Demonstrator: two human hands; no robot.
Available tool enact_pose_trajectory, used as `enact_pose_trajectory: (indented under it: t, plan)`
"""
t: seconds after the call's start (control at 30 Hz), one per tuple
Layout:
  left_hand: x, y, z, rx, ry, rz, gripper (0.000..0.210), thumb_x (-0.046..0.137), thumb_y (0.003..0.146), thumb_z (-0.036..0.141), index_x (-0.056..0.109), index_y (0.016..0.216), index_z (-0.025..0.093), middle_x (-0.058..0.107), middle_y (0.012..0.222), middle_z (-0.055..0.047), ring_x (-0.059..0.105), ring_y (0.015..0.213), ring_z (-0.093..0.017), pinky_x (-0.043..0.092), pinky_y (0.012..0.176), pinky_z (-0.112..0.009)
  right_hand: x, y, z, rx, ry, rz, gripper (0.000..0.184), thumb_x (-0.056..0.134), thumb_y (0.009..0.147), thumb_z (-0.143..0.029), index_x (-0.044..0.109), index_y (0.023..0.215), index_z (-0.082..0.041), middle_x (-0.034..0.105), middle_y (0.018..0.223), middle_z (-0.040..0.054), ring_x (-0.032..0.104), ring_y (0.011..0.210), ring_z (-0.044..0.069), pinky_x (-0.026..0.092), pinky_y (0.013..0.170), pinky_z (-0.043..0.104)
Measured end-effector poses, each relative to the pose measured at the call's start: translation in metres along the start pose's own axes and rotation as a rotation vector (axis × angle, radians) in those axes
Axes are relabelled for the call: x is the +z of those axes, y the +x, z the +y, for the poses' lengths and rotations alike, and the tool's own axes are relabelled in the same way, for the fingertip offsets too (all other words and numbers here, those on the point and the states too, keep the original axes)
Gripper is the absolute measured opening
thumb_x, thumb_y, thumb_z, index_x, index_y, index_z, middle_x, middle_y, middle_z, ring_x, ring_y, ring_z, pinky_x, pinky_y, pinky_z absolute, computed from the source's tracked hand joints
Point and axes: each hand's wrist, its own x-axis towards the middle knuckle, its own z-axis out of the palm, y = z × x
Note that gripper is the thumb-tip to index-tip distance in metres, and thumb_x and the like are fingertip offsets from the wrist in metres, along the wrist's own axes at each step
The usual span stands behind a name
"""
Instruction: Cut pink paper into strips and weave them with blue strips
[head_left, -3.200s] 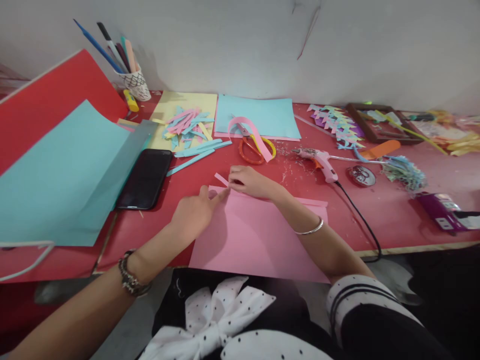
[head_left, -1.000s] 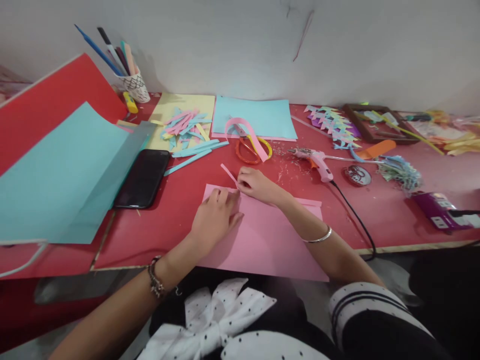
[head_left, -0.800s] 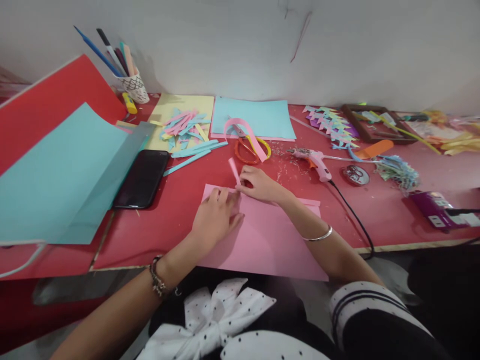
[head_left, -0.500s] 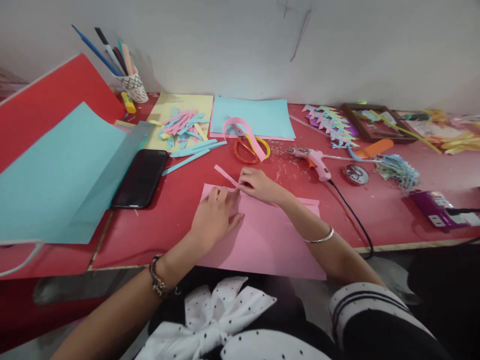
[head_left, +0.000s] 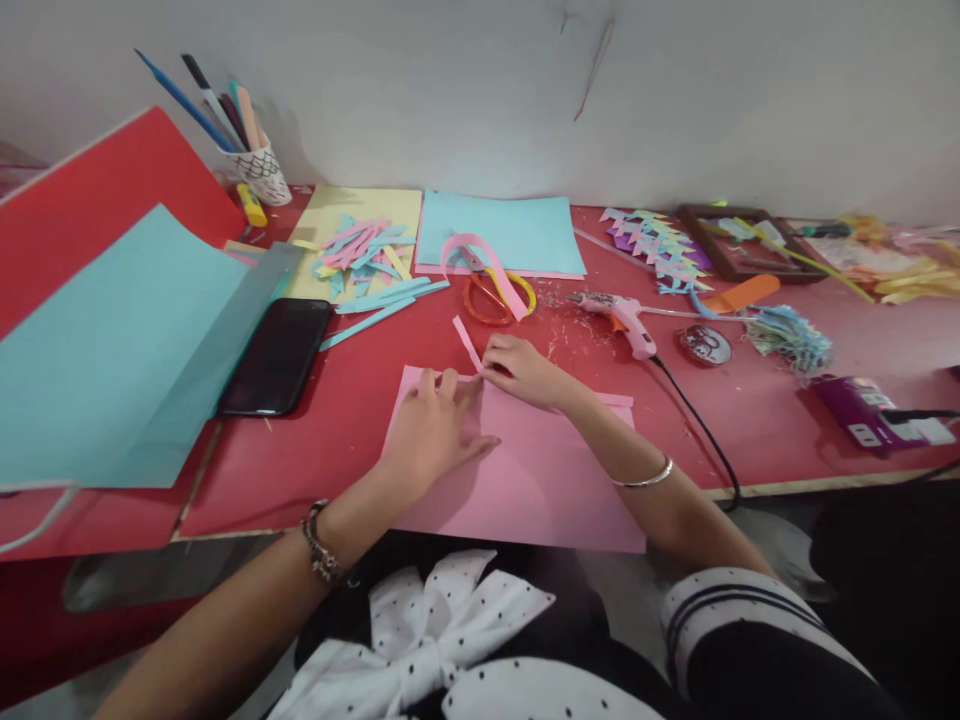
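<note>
A pink paper sheet (head_left: 555, 480) lies flat at the table's front edge. My left hand (head_left: 431, 425) rests on its upper left part, fingers spread and pressing down. Along the sheet's top edge, my right hand (head_left: 521, 372) pinches a narrow pink paper strip (head_left: 466, 340) whose free end sticks up to the left. The strip seems to be torn or peeled along the sheet's far edge; the exact join is hidden by my fingers. Beyond the hands lie scissors (head_left: 501, 298) with red and yellow handles, a curled pink strip (head_left: 484, 250) looping over them.
To the right are a pink glue gun (head_left: 630, 325) with its cord, a round tin (head_left: 705, 345) and a purple power strip (head_left: 862, 410). A black phone (head_left: 277, 355), blue card (head_left: 97, 370) and pen cup (head_left: 262, 172) stand left. Paper strips (head_left: 364, 250) lie piled behind.
The free end of the pink strip has swung up and to the right, standing steeper. My right hand has shifted slightly; the left stays on the sheet. The view has moved a little.
</note>
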Motion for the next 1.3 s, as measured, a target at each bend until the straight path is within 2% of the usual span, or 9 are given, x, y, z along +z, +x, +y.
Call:
enact_pose_trajectory:
  t: [0.17,0.4,0.57,0.77,0.9,1.03,1.13,1.3]
  plan:
    - [-0.003,0.000,0.001,0.008,0.009,-0.025,0.067,0.040,0.077,0.063,0.035,0.132,0.026,0.047,0.105,-0.012,0.043,0.096,-0.028,0.043,0.068,-0.032,0.000,0.002,0.004,0.011,0.053,0.000,0.023,0.041,0.083,-0.018,0.046,0.061,-0.015,0.041,0.072,0.0003,0.040,0.063,0.009,0.031,0.062,0.023]
    - [-0.011,0.005,0.004,-0.013,0.018,-0.131,0.066,0.042,0.077,0.062,0.035,0.132,0.028,0.045,0.112,-0.014,0.042,0.102,-0.032,0.043,0.066,-0.032,0.000,-0.003,0.005,0.013,0.073,0.014,0.018,0.047,0.081,-0.021,0.049,0.064,-0.015,0.043,0.075,0.0007,0.042,0.064,0.010,0.033,0.063,0.023]
    - [-0.010,0.005,0.004,-0.016,-0.012,-0.125,0.067,0.044,0.076,0.061,0.031,0.134,0.029,0.043,0.115,-0.014,0.041,0.103,-0.033,0.043,0.065,-0.031,-0.002,-0.004,0.007,0.001,0.065,-0.001,0.020,0.042,0.082,-0.018,0.049,0.064,-0.015,0.044,0.076,0.0019,0.043,0.068,0.011,0.033,0.066,0.025]
    - [-0.010,0.007,0.003,0.010,0.020,-0.119,0.067,0.046,0.074,0.062,0.033,0.133,0.032,0.046,0.108,-0.012,0.043,0.098,-0.031,0.043,0.062,-0.030,-0.005,-0.004,0.008,0.046,0.082,-0.011,0.021,0.043,0.082,-0.020,0.046,0.062,-0.015,0.042,0.075,0.0013,0.041,0.065,0.010,0.033,0.064,0.024]
    - [-0.016,0.012,0.004,0.027,0.064,-0.168,0.066,0.046,0.075,0.062,0.036,0.131,0.030,0.047,0.101,-0.012,0.045,0.092,-0.029,0.042,0.060,-0.029,-0.005,-0.010,0.010,0.023,0.091,-0.018,0.021,0.050,0.080,-0.028,0.047,0.063,-0.016,0.044,0.077,0.0017,0.042,0.068,0.011,0.034,0.065,0.025]
    - [-0.024,0.015,0.005,0.030,0.077,-0.224,0.069,0.048,0.075,0.059,0.028,0.135,0.032,0.047,0.103,-0.013,0.046,0.092,-0.029,0.042,0.061,-0.029,-0.005,-0.013,0.013,0.007,0.075,-0.004,0.018,0.045,0.081,-0.020,0.048,0.064,-0.015,0.044,0.077,0.0026,0.042,0.068,0.011,0.034,0.065,0.025]
    - [-0.027,0.017,0.006,0.024,0.081,-0.255,0.068,0.048,0.075,0.058,0.029,0.135,0.031,0.047,0.105,-0.013,0.046,0.094,-0.030,0.043,0.062,-0.029,-0.006,-0.012,0.017,0.016,0.059,-0.006,0.021,0.042,0.082,-0.019,0.046,0.061,-0.016,0.043,0.074,0.0016,0.041,0.064,0.010,0.033,0.062,0.025]
    - [-0.026,0.016,0.007,0.018,0.072,-0.237,0.069,0.049,0.074,0.060,0.030,0.134,0.032,0.047,0.105,-0.013,0.046,0.094,-0.030,0.044,0.062,-0.030,-0.013,-0.014,0.020,0.042,0.056,0.003,0.019,0.045,0.080,-0.018,0.046,0.061,-0.015,0.043,0.073,0.0010,0.040,0.062,0.010,0.033,0.062,0.025]
